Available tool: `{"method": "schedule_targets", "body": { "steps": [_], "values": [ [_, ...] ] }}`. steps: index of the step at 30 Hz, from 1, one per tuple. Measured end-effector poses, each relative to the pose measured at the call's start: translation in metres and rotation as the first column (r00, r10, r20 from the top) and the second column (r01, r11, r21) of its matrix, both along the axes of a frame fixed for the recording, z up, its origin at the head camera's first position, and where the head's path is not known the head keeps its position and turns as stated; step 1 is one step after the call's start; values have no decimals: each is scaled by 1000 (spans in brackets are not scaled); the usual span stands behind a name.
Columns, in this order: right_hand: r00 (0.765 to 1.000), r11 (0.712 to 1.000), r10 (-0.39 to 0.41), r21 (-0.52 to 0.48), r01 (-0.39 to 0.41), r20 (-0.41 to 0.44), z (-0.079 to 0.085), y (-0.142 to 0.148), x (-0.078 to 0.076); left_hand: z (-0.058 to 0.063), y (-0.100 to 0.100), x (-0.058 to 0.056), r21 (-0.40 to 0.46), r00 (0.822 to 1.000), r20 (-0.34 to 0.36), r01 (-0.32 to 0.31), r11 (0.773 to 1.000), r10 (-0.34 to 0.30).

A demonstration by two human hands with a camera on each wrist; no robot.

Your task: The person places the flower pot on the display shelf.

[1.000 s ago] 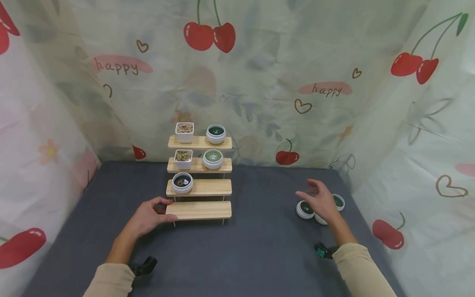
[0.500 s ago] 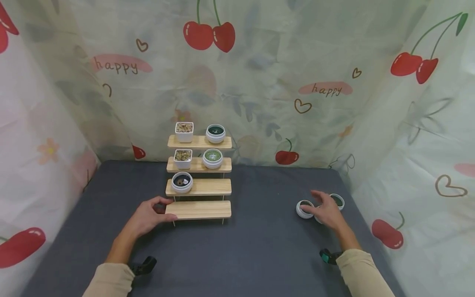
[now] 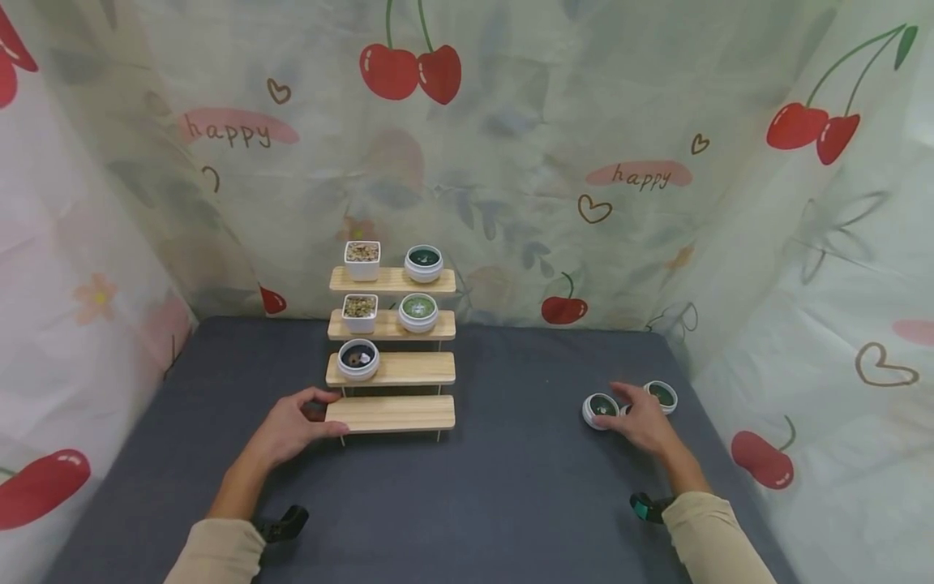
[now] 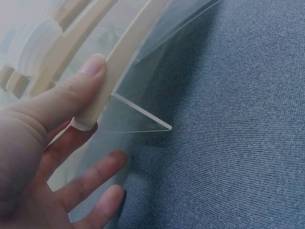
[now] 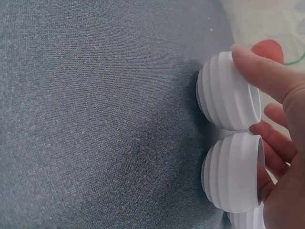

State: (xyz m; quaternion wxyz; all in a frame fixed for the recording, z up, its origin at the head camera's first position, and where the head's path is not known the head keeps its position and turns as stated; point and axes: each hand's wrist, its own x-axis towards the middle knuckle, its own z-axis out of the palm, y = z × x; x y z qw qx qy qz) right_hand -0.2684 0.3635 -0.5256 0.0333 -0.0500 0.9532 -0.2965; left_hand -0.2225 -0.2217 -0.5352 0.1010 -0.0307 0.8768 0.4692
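Wooden steps [image 3: 409,368], four in all: five white pots [image 3: 419,316], two square and three round, stand on the upper three; my left hand [image 3: 286,427] pinches the lowest step [image 3: 394,413], my right hand [image 3: 645,420] the leftmost pot [image 3: 594,415] of three more on grey cloth [image 3: 511,487].

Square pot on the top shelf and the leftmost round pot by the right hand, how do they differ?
Shape: the square pot has four corners, while the round pot has a circular rim.
Contents: the square pot shows speckled brownish bits; the round pot looks dark green inside.
Place: the square pot stands on the top shelf; the round pot is on the dark tabletop.
Both have white walls.
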Motion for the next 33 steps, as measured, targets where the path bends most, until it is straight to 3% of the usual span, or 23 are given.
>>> {"method": "schedule_targets", "body": {
  "steps": [9, 20, 27, 33],
  "values": [
    [995, 994, 59, 94, -52, -75, -5, -1, 1, -1, 0, 1, 4, 1000, 11, -3, 1000, 3],
    [997, 999, 3, 39, 0, -76, -2, -1, -2, 0, 1, 1, -7, 1000, 18, -5, 1000, 5],
    [997, 999, -51, 6, 51, -51, 14, -14, -3, -1, 0, 0, -8, 1000, 22, -4, 1000, 4],
    [996, 997, -44, -69, 38, -81, 32, -29, -5, -2, 0, -1, -8, 1000, 19, -8, 1000, 9]
  ]
}}
